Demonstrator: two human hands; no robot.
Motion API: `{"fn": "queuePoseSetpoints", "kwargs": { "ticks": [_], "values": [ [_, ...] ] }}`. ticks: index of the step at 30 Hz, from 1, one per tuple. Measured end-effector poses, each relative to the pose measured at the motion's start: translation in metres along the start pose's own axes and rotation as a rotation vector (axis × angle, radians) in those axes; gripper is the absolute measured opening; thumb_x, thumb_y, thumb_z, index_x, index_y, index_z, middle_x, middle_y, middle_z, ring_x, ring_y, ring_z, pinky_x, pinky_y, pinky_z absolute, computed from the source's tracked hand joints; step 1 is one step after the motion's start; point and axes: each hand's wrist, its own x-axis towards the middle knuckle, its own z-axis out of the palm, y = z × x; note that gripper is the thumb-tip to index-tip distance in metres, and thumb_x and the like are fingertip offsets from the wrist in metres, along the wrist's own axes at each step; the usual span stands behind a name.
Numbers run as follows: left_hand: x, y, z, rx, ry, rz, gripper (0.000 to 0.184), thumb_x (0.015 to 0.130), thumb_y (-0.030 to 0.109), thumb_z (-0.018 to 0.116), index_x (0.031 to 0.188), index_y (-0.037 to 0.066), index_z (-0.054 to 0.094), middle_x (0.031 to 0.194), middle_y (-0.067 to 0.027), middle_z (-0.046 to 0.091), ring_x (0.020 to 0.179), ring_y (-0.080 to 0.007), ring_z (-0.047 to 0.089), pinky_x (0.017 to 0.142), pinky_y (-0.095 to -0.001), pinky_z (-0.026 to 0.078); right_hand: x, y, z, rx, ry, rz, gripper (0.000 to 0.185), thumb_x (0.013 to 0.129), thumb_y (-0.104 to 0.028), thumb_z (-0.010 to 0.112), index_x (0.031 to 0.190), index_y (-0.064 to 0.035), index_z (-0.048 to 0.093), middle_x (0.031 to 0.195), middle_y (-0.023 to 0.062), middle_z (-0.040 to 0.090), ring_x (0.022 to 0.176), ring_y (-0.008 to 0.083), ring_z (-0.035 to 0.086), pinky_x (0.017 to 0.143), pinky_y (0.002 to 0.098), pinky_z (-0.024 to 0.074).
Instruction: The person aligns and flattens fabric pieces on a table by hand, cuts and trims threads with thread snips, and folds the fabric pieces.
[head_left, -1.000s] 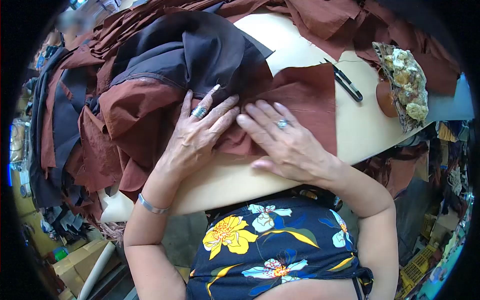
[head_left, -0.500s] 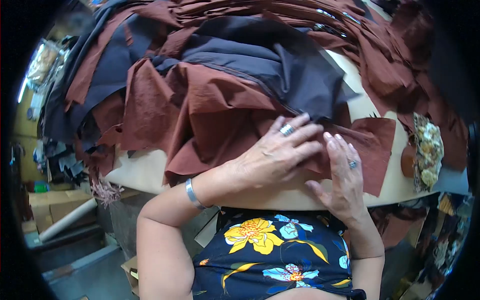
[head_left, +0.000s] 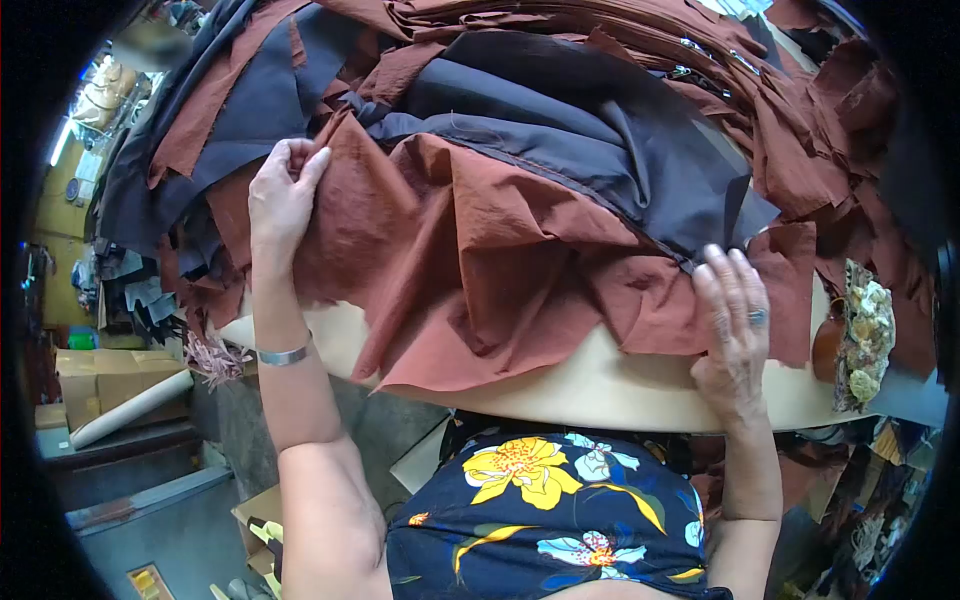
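Across the cream tabletop point(head_left: 600, 390), a rust-brown fabric panel point(head_left: 510, 265) spreads rightward from the left hand point(head_left: 283, 195), whose thumb and fingers pinch its upper-left corner. The right hand point(head_left: 733, 325) lies palm-down toward its right side, fingers close together.

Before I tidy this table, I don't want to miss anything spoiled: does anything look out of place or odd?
The rough, crusted object at the table's right end stands out, being unlike the fabric behind it. A frayed pinkish tangle sticks out by the left edge. The brown cloth is rumpled, but nothing looks spilled.
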Motion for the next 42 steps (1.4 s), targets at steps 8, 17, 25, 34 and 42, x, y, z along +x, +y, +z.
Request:
{"fn": "queuePoseSetpoints", "kwargs": {
  "ticks": [8, 17, 25, 34, 42],
  "values": [
    [-0.023, 0.004, -0.04, -1.162, -0.012, -0.061, 0.01, 0.095, 0.013, 0.051, 0.093, 0.005, 0.058, 0.088, -0.0021, 0.062, 0.077, -0.0085, 0.059, 0.071, -0.0215, 0.049, 0.003, 0.02, 0.005, 0.197, -0.092, 0.12, 0.06, 0.074, 0.001, 0.052, 0.133, -0.0059, 0.046, 0.125, 0.0125, 0.056, 0.115, 0.0323, 0.052, 0.102, 0.0497, 0.034],
    [-0.035, 0.016, -0.042, -1.241, -0.11, 0.016, 0.01, 0.095, 0.011, 0.049, 0.095, 0.005, 0.057, 0.093, -0.003, 0.061, 0.084, -0.0096, 0.059, 0.077, -0.0234, 0.048, 0.014, -0.001, 0.013, 0.114, -0.132, -0.118, 0.056, 0.076, -0.001, 0.051, 0.131, -0.0072, 0.047, 0.126, 0.0116, 0.055, 0.118, 0.0287, 0.051, 0.105, 0.05, 0.0296],
    [-0.061, 0.001, -0.035, -0.733, -0.66, -0.107, 0.055, 0.082, 0.018, 0.067, 0.128, -0.005, 0.044, 0.117, -0.0071, 0.056, 0.101, -0.0138, 0.055, 0.088, -0.0295, 0.045, 0.027, 0.008, 0.0, 0.293, -0.205, -0.115, 0.051, 0.071, 0.002, 0.054, 0.12, -0.0093, 0.058, 0.105, 0.0117, 0.065, 0.102, 0.0276, 0.06, 0.099, 0.0473, 0.0376],
    [0.087, 0.046, -0.026, -1.269, -0.379, 0.274, 0.068, 0.092, 0.031, 0.053, 0.144, 0.001, 0.021, 0.141, -0.018, 0.036, 0.127, -0.0277, 0.039, 0.107, -0.0396, 0.03, 0.121, 0.078, -0.019, 1.1, 0.049, 0.54, 0.026, 0.093, -0.007, 0.048, 0.118, -0.0012, 0.051, 0.094, 0.0019, 0.056, 0.082, 0.0087, 0.054, 0.071, 0.022, 0.0458],
    [0.018, 0.078, 0.015, -0.227, -0.174, 0.548, 0.041, 0.093, 0.019, 0.05, 0.131, 0.004, 0.047, 0.124, -0.0089, 0.054, 0.109, -0.0177, 0.051, 0.094, -0.0293, 0.04, 0.078, 0.148, 0.062, 0.679, 0.192, 0.301, 0.033, 0.083, -0.014, 0.06, 0.114, -0.0054, 0.055, 0.106, 0.0067, 0.059, 0.094, 0.0211, 0.056, 0.089, 0.0326, 0.0406]
  ]
}}
